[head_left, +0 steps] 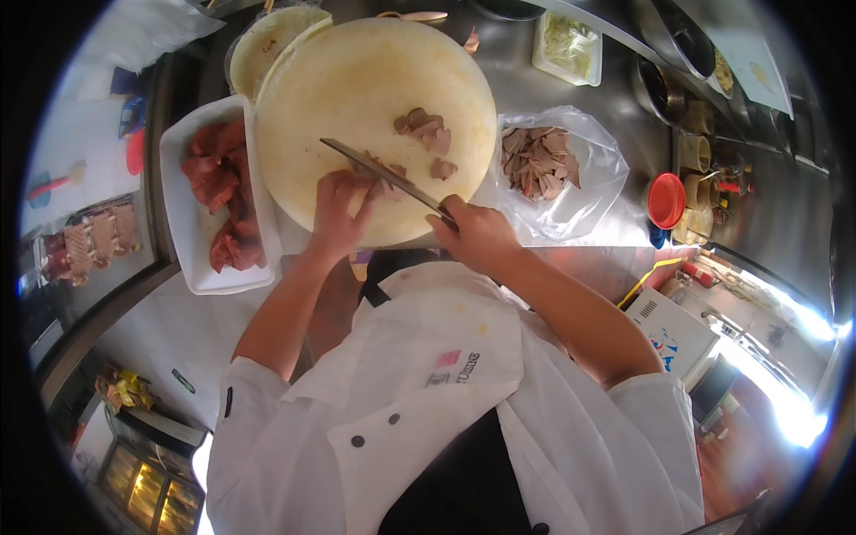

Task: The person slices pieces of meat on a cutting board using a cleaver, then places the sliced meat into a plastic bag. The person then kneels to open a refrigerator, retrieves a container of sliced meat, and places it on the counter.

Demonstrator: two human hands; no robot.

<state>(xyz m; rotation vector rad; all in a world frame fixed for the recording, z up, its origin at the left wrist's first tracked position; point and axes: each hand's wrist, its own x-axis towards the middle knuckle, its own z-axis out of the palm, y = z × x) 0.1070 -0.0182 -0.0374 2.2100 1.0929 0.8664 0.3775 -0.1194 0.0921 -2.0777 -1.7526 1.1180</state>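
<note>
My right hand [480, 233] grips the handle of a kitchen knife [384, 175], seen nearly edge-on, its blade slanting up and left over a round chopping board [361, 73]. Beside the blade, the bent fingers of my left hand [342, 208] hold down a piece of brownish meat [382, 164], partly hidden by fingers and knife. Farther right on the board lie a small pile of sliced meat [424, 128] and one loose piece [443, 169]. A clear plastic bag [598, 170] at the board's right holds many meat slices [540, 160].
Left of the board, a white plastic tub [175, 224] contains large dark-red meat pieces [221, 167]. A plastic-wrapped round container [274, 50] touches the board's upper left. Pale shreds fill a white tub [567, 50] behind, and a red bowl [666, 200] stands far right.
</note>
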